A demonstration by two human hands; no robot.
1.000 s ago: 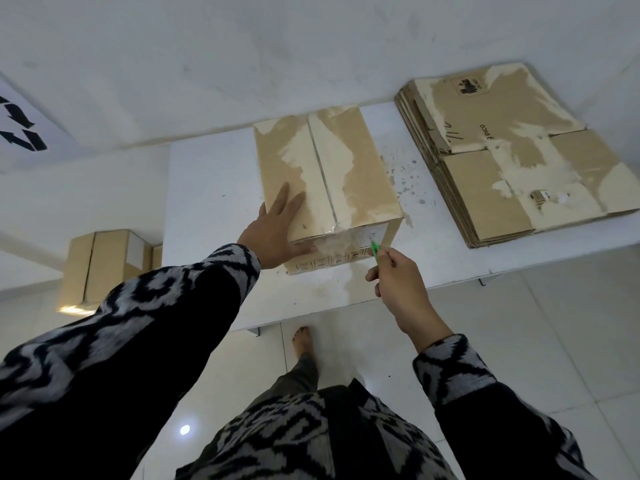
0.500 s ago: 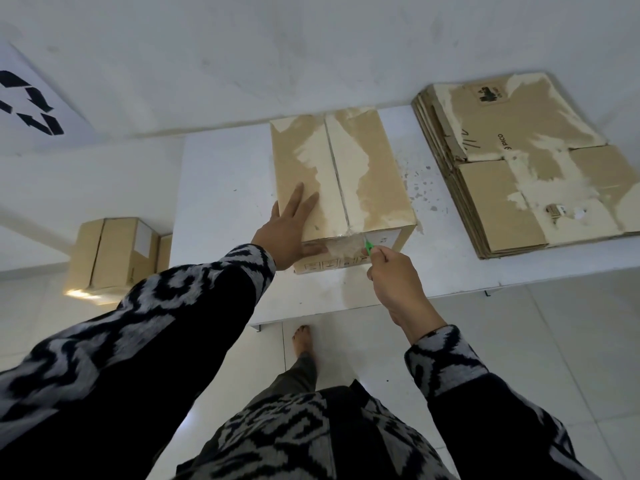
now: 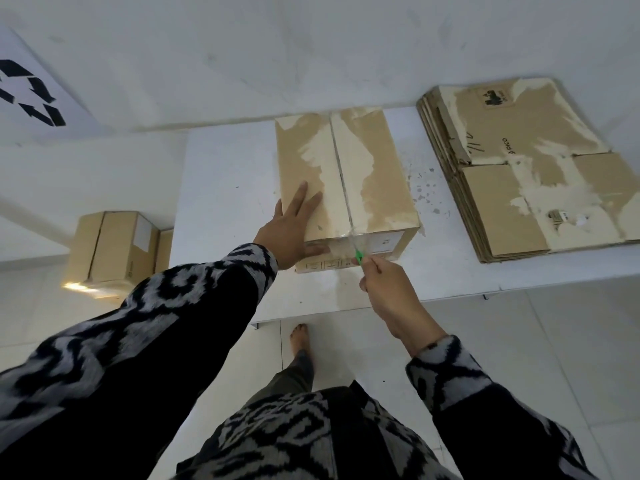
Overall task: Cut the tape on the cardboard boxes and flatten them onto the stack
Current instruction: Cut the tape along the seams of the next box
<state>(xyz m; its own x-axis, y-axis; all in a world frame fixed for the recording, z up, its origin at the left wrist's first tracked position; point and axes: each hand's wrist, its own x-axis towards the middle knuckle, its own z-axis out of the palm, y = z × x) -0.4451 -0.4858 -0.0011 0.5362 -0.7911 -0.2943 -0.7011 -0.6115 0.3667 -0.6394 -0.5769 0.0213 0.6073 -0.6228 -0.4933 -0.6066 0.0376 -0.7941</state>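
Observation:
A closed cardboard box (image 3: 367, 174) stands on the white table (image 3: 225, 188), its top flaps meeting at a centre seam with clear tape running over the near edge. My left hand (image 3: 291, 230) lies flat on the box's near left corner, fingers straight on top and thumb along the front face. My right hand (image 3: 388, 289) grips a small green cutter (image 3: 359, 255), whose tip touches the tape on the box's front face just below the seam. A stack of flattened boxes (image 3: 526, 174) lies on the table to the right.
Another closed cardboard box (image 3: 114, 247) sits on the tiled floor left of the table, with one more behind it. A white sheet with a black recycling symbol (image 3: 31, 95) hangs at the far left. My bare foot (image 3: 299, 337) stands below the table's front edge.
My right hand has brought the green cutter leftward along the box's front face, from near the right corner to the taped seam. My left hand stays pressed on the box.

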